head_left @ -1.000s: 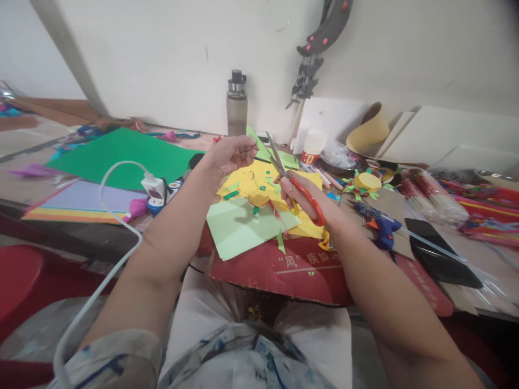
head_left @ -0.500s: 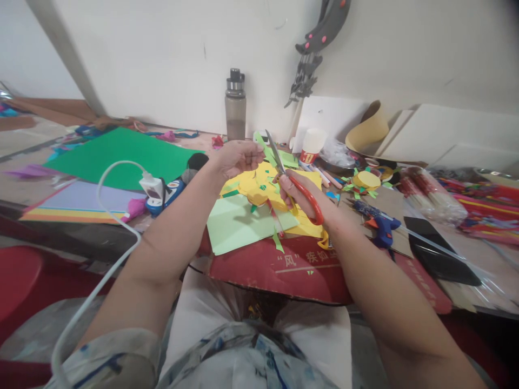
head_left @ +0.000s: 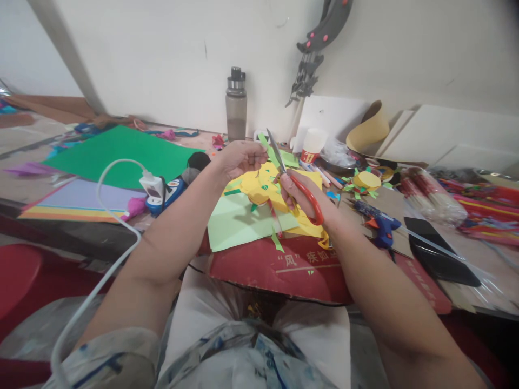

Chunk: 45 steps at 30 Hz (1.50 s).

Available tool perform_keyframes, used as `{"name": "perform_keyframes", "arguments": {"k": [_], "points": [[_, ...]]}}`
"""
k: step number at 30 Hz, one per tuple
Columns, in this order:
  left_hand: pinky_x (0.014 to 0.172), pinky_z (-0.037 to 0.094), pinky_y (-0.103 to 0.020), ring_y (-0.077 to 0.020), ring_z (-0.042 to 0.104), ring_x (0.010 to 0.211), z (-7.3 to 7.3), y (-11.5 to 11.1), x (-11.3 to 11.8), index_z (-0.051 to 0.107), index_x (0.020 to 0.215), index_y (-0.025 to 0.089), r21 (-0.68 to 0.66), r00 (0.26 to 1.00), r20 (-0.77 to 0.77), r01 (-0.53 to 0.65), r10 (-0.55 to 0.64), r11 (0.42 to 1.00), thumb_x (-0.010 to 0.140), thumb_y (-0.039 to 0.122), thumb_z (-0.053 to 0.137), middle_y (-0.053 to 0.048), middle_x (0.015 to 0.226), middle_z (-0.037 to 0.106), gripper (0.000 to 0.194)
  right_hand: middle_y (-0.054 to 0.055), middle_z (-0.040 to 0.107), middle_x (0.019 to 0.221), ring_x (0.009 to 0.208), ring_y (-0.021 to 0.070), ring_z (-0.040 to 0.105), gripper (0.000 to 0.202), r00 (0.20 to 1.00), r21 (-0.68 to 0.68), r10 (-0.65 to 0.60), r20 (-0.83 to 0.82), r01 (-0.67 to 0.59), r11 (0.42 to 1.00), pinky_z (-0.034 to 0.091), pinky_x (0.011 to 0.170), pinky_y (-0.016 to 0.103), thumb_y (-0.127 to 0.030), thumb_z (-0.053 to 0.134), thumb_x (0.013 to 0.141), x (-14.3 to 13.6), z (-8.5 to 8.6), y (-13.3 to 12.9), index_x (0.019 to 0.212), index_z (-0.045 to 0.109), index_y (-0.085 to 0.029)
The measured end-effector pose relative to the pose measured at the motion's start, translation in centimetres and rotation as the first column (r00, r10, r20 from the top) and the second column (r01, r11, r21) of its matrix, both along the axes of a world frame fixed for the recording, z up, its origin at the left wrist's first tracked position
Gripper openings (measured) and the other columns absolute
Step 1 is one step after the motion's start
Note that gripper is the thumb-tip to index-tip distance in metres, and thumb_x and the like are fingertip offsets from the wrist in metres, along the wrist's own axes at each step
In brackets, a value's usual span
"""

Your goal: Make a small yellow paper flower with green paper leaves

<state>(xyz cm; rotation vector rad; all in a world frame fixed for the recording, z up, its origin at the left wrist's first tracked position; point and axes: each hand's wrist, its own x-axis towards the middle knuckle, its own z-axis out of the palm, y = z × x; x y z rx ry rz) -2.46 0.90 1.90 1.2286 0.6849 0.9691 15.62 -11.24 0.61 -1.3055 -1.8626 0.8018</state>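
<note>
My left hand (head_left: 247, 158) is closed, pinching a narrow strip of light green paper (head_left: 264, 141) at its fingertips. In my right hand (head_left: 292, 189) is a pair of scissors with red-orange handles (head_left: 307, 199), blades pointing up and away beside the strip. Whether the blades touch the paper I cannot tell. Below my hands lie yellow paper (head_left: 312, 224), a light green sheet (head_left: 231, 224) and a round yellow paper piece (head_left: 256, 190) with small green bits on it. A green scrap (head_left: 278, 242) rests at the front of the red board (head_left: 243, 275).
Left are a large green sheet (head_left: 121, 156), a power strip (head_left: 172, 194) and a white cable (head_left: 97, 292). A grey bottle (head_left: 236, 111) and paper cup (head_left: 312, 146) stand behind. A blue glue gun (head_left: 383, 227), black phone (head_left: 440, 251) and another yellow-green paper piece (head_left: 367, 181) lie right.
My left hand has shifted very slightly to the right with the green strip. The scissors stay nearly in place, and the view has tilted a little.
</note>
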Motion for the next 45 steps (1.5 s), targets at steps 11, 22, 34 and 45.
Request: {"name": "perform_keyframes", "arguments": {"k": [11, 22, 34, 45], "points": [[0.054, 0.039, -0.022, -0.0060, 0.053, 0.054, 0.38, -0.38, 0.10, 0.061, 0.063, 0.014, -0.025, 0.999, -0.016, -0.042, 0.041, 0.999, 0.076, 0.011, 0.069, -0.002, 0.059, 0.064, 0.016, 0.001, 0.049, 0.064, 0.057, 0.0175, 0.049, 0.066, 1.000, 0.005, 0.008, -0.003, -0.008, 1.000, 0.046, 0.053, 0.034, -0.091, 0.036, 0.082, 0.08, -0.07, 0.10, 0.076, 0.040, -0.026], [0.055, 0.040, -0.022, -0.0063, 0.054, 0.051, 0.18, -0.23, 0.17, 0.062, 0.063, 0.013, -0.028, 1.000, -0.025, -0.020, 0.019, 0.999, 0.073, 0.012, 0.070, -0.002, 0.056, 0.063, 0.014, 0.000, 0.050, 0.065, 0.056, 0.0151, 0.049, 0.065, 0.999, 0.008, -0.024, 0.021, 0.024, 1.000, 0.044, 0.052, 0.030, -0.090, 0.034, 0.084, -0.03, -0.05, -0.11, 0.076, 0.038, -0.025], [0.054, 0.038, -0.023, -0.0073, 0.054, 0.053, 0.21, 0.00, 0.04, 0.062, 0.063, 0.013, -0.056, 1.000, 0.013, -0.021, 0.022, 0.998, 0.078, 0.009, 0.062, -0.003, 0.057, 0.063, 0.016, 0.000, 0.051, 0.064, 0.056, 0.0153, 0.050, 0.062, 0.996, 0.035, -0.042, 0.074, 0.040, 0.999, 0.043, 0.056, 0.031, -0.085, 0.033, 0.090, 0.07, -0.08, -0.08, 0.076, 0.039, -0.025], [0.055, 0.038, -0.020, -0.0060, 0.055, 0.053, 0.59, -0.63, 0.30, 0.061, 0.066, 0.012, -0.084, 1.000, -0.002, -0.027, 0.027, 0.996, 0.083, 0.008, 0.060, -0.002, 0.055, 0.063, 0.018, -0.001, 0.049, 0.063, 0.051, 0.0126, 0.048, 0.056, 0.997, -0.007, -0.078, -0.016, 0.078, 0.997, 0.039, 0.049, 0.027, -0.078, 0.043, 0.091, -0.21, -0.39, -0.03, 0.076, 0.041, -0.024]]}}
